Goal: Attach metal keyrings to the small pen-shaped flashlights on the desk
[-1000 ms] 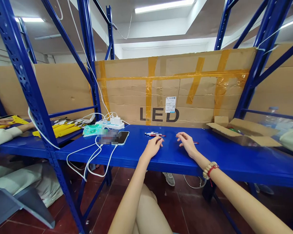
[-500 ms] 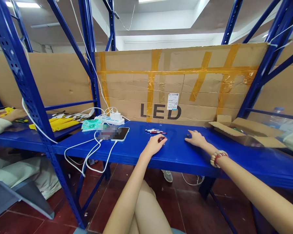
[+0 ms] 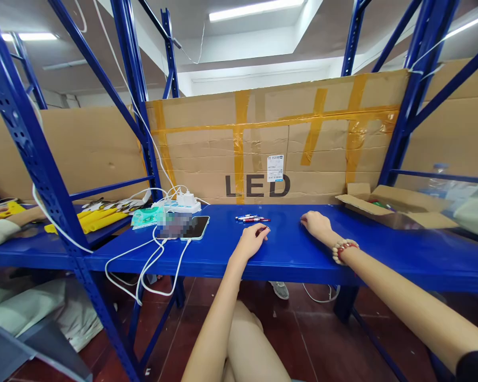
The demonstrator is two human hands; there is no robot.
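Observation:
Near the front edge of the blue shelf top (image 3: 295,254), my left hand (image 3: 252,243) is closed, thumb against forefinger. A small dark red piece (image 3: 259,231) shows between them, mostly covered by the fingers. Just beyond this hand lie several slim pens (image 3: 252,218), some blue and white, some red, side by side. To the right, my right hand (image 3: 316,225) rests low on the shelf top with its fingers curled down. Whatever is under those fingertips is hidden. A beaded bracelet (image 3: 342,249) circles that wrist.
An open cardboard box (image 3: 402,218) with small items stands at the right. On the left are a phone (image 3: 196,228), charging cables, a power strip (image 3: 187,201) and a green packet (image 3: 146,216). Blue posts and a cardboard wall enclose the shelf. Another person's sleeve (image 3: 0,233) shows far left.
My right hand's fingers have curled in over the spot where a small dark object showed. The left hand stays in about the same place. The view has shifted a little.

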